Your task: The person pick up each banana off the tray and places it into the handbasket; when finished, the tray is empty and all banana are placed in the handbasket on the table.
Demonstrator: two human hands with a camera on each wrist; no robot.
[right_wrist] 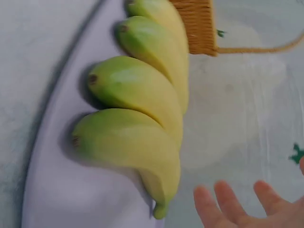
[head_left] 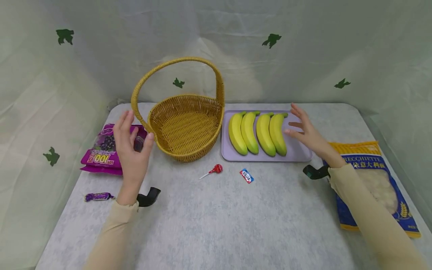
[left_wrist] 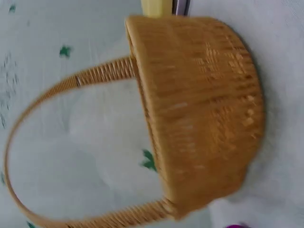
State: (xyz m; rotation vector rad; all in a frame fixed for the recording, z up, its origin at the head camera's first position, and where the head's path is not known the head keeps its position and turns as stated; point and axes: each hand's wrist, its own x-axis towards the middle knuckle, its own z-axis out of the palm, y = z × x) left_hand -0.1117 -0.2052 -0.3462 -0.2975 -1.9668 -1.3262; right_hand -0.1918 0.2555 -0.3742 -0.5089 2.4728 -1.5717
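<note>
My left hand (head_left: 133, 155) is raised with fingers spread, left of the wicker basket (head_left: 189, 155) and overlapping a purple candy bag (head_left: 101, 150) in the head view; it holds nothing. The basket's side and tall handle (left_wrist: 40, 97) fill the left wrist view. My right hand (head_left: 308, 137) hovers with parted fingers at the right end of a lilac tray (head_left: 298, 150), also empty. Several yellow-green bananas (head_left: 277, 135) lie side by side on that tray. In the right wrist view, the nearest banana (right_wrist: 128, 137) is a little apart from the fingertips (right_wrist: 223, 190).
A red lollipop (head_left: 216, 169) and a small blue-and-red wrapped candy (head_left: 247, 176) lie mid-table. At the left is a purple wrapped candy (head_left: 98, 197). A blue-and-orange pasta bag (head_left: 378, 187) lies at the right, partly under my right forearm. White curtains (head_left: 243, 71) stand behind the table.
</note>
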